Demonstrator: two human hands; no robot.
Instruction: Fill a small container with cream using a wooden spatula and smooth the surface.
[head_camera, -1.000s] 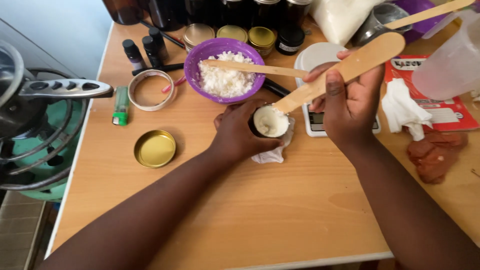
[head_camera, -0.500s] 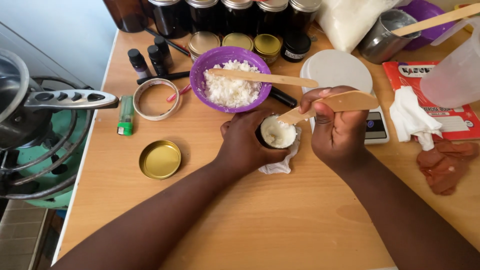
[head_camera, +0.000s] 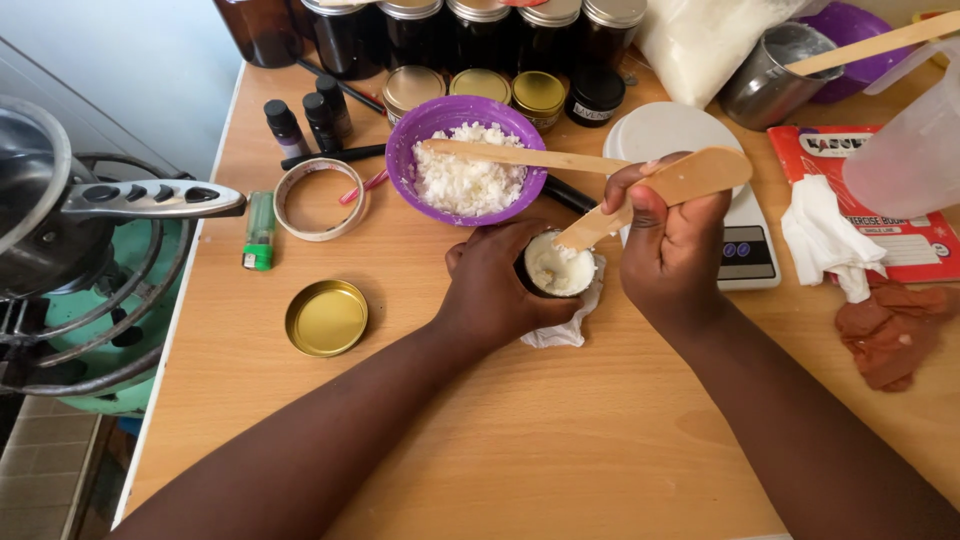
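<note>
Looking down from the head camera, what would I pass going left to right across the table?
Steel pan handle → green lighter → gold round lid → left hand gripping a small cream-filled jar → right hand with a wooden spatula → crumpled white tissue → brown cloth.

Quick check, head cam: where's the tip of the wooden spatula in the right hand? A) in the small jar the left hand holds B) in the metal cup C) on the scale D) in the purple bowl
A: the right hand tilts the wooden spatula so its tip sits in the white paste of the small jar gripped by the left hand.
</note>
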